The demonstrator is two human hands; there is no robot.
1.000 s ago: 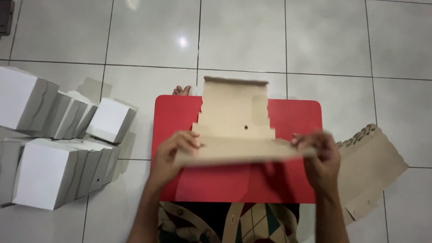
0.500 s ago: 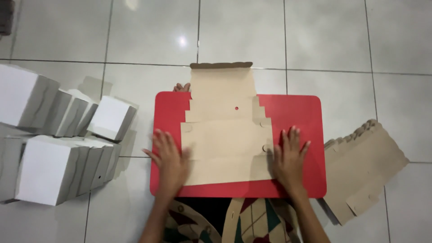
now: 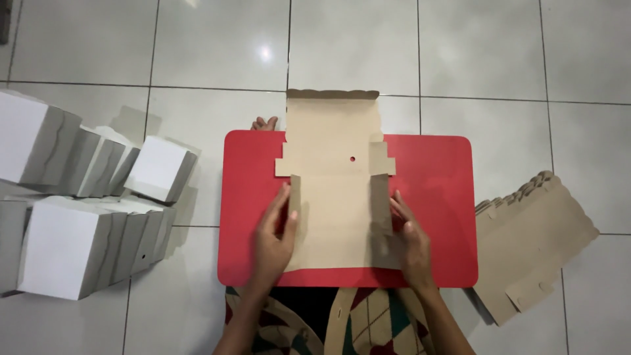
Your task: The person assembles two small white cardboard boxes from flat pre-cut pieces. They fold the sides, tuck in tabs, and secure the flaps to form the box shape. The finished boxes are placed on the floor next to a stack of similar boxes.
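Note:
A flat brown cardboard box blank (image 3: pixel 335 177) lies on a red low table (image 3: pixel 440 197), its scalloped far flap reaching past the table's back edge. My left hand (image 3: pixel 275 238) presses the blank's left side panel, which stands folded up. My right hand (image 3: pixel 409 238) does the same with the right side panel. Both hands lie flat along the folds with fingers pointing away from me.
Several folded white boxes (image 3: pixel 66 250) are stacked on the tiled floor at left, more behind them (image 3: pixel 158 167). A pile of flat brown blanks (image 3: pixel 532 243) lies on the floor at right. Toes (image 3: pixel 264 123) show behind the table. My patterned clothing (image 3: pixel 368 329) is below.
The blank went from lifted at its near edge to lying flat on the table. My hands moved from its near corners onto its sides, and both side panels are now folded upward.

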